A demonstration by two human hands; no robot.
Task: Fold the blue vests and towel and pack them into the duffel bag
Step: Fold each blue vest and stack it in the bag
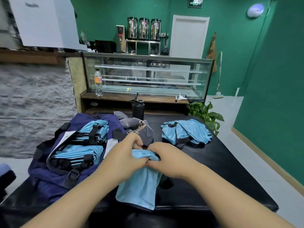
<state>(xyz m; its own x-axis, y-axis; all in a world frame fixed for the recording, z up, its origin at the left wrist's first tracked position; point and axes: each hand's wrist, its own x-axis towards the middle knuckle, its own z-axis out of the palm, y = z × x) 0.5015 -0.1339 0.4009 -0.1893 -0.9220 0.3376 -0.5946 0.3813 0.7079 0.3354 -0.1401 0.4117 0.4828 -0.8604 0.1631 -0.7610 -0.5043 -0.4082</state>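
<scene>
My left hand [126,155] and my right hand [166,158] meet at the middle of the black table, both gripping the bunched top edge of a light blue vest [139,188] that hangs down toward the table's front edge. An open navy duffel bag [54,171] lies at the left with folded blue vests [82,145] stacked inside. A loose heap of blue vests [185,131] lies at the back right. Just behind my hands sits a crumpled grey striped towel [139,127].
A black bottle [137,109] stands at the table's far edge. Beyond it are a glass display case [148,76] and a clear water bottle [98,82]. A potted plant [207,114] stands off the table's right rear corner. The black table [222,170] shows bare at the right.
</scene>
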